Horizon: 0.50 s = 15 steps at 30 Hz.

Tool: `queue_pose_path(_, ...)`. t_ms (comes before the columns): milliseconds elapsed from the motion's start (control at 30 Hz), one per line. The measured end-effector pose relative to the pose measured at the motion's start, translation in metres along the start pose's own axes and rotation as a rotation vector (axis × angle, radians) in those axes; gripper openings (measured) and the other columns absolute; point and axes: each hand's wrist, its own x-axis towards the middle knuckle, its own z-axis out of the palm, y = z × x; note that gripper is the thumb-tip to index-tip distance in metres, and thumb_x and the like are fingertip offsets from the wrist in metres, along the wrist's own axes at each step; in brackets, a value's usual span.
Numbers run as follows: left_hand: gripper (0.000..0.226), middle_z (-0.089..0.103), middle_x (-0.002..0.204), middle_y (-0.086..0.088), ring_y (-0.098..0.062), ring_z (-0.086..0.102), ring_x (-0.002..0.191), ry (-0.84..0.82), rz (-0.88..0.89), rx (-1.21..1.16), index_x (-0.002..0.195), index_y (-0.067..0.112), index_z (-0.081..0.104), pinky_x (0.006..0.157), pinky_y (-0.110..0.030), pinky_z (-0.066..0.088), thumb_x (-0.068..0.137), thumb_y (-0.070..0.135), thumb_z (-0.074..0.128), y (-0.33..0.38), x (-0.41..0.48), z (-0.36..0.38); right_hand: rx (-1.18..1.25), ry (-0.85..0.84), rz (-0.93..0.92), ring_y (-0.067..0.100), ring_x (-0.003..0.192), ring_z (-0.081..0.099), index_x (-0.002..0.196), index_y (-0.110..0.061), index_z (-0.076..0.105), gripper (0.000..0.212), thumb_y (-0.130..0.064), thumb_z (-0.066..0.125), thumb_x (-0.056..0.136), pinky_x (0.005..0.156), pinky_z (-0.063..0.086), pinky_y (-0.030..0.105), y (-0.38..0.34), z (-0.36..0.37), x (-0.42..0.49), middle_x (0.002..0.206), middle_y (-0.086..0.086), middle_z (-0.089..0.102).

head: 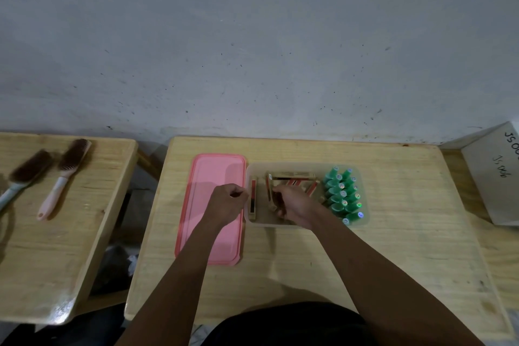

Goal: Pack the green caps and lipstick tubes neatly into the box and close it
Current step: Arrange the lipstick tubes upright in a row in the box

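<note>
A clear plastic box [365, 222] stands on the wooden table. Several green caps [341, 194] are lined up in rows in its right part. Gold-and-red lipstick tubes [293, 175] lie in its left and middle parts, one tube [253, 199] along the left wall. My right hand [292, 201] is inside the box with its fingers closed around lipstick tubes. My left hand [229, 201] hovers over the pink lid [202, 177], just left of the box, fingers curled shut; whether it holds anything is hidden.
The pink lid lies flat against the box's left side. A second wooden table [56, 233] at left carries two brushes [66, 177]. A white cardboard box [494, 177] sits at the far right. A grey wall rises behind.
</note>
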Motion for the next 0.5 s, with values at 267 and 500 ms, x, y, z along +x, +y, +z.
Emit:
queue_pose_path(267,0.016,0.069,0.099,-0.01,-0.026,0.066,0.093,0.011,0.004,0.014,0.101,0.004,0.068,0.09,-0.043,0.055,0.091,0.012,0.059,-0.0017,0.0015,0.0003,-0.028,0.01,-0.094,0.013,0.048,0.041,0.079,-0.015,0.055,0.039,-0.037,0.034,0.103,0.049,0.032,0.027,0.0043,0.0022,-0.0001,0.061,0.001,0.052)
queue_pose_path(500,0.014,0.067,0.095,-0.006,-0.026,0.066,0.091,0.019,0.021,0.022,0.098,0.005,0.069,0.089,-0.042,0.055,0.091,0.011,0.059,-0.002,0.0009,0.001,-0.461,0.116,-0.274,0.017,0.052,0.054,0.077,-0.009,0.062,0.047,-0.037,0.034,0.104,0.057,0.046,0.031,0.0058,0.006,0.0033,0.066,0.008,0.061)
